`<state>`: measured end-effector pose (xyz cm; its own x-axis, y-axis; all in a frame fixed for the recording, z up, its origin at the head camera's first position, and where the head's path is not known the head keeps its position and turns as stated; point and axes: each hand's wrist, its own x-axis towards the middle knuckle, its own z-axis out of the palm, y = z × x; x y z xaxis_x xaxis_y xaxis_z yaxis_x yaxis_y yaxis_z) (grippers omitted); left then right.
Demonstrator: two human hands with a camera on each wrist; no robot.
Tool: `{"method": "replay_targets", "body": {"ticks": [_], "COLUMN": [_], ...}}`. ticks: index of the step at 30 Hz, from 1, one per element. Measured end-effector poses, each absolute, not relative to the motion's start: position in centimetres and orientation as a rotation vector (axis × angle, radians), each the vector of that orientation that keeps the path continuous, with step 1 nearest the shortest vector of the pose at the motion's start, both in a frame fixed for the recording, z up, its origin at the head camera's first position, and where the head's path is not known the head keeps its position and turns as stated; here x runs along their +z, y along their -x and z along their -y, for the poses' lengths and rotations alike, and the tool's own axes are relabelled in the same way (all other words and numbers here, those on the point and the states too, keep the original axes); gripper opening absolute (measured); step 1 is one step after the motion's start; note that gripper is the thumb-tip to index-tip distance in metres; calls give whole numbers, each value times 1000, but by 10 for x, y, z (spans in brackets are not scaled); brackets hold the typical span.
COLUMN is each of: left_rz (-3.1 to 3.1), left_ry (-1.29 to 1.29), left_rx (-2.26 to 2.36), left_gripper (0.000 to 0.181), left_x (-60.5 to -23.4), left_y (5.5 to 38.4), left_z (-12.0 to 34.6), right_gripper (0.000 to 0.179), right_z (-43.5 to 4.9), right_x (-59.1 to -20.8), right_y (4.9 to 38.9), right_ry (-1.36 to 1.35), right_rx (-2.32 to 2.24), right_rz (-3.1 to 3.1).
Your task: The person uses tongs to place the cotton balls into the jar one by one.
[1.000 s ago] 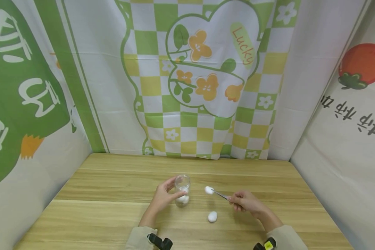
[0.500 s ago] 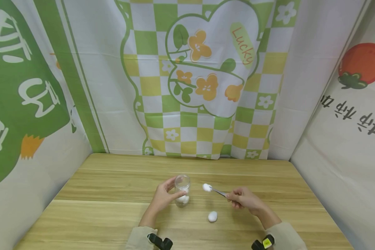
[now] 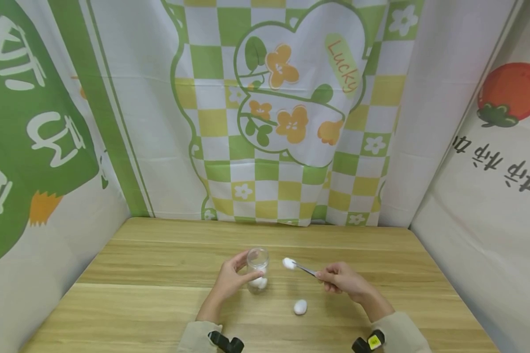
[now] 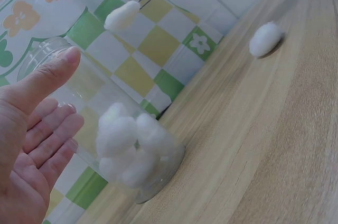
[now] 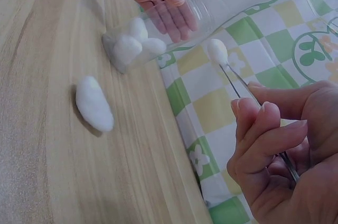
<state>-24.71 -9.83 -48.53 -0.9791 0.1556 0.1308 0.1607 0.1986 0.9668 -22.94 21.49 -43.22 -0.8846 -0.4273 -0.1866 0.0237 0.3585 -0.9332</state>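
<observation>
A clear jar [image 3: 258,269] stands upright on the table, uncapped, with several cotton balls [image 4: 127,145] heaped in its lower part. My left hand [image 3: 233,275] holds it from the left, thumb on the near side and fingers behind. To the jar's right, my right hand [image 3: 345,283] grips metal tweezers [image 3: 306,268]. Their tips pinch a cotton ball [image 3: 289,264], held in the air near the height of the jar's mouth and apart from it. Another cotton ball [image 3: 300,307] lies on the table between the hands, nearer to me.
The wood-grain table [image 3: 159,255] extends to both sides and behind the jar. A green-and-yellow checked curtain [image 3: 269,186] hangs at its back edge, with printed cloth along the left and right sides. Each wrist carries a black camera mount [image 3: 226,341].
My right hand has shifted left and slightly away from me, bringing the tweezers and the pinched cotton ball closer to the jar. The left hand and jar have stayed in place.
</observation>
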Motion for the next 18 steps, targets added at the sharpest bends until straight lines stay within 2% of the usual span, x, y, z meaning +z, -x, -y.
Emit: {"method": "replay_targets", "body": {"ticks": [18], "left_rz": [2431], "left_ry": [316], "left_rx": [-1951], "left_gripper": [68], "left_x": [-487], "left_y": [248], "left_z": [98], "right_gripper": [22], "right_z": [-204], "right_x": [-424], "right_y": [233], "right_ry": [368], "right_rx": [-1534], "right_rz": [-2265]}}
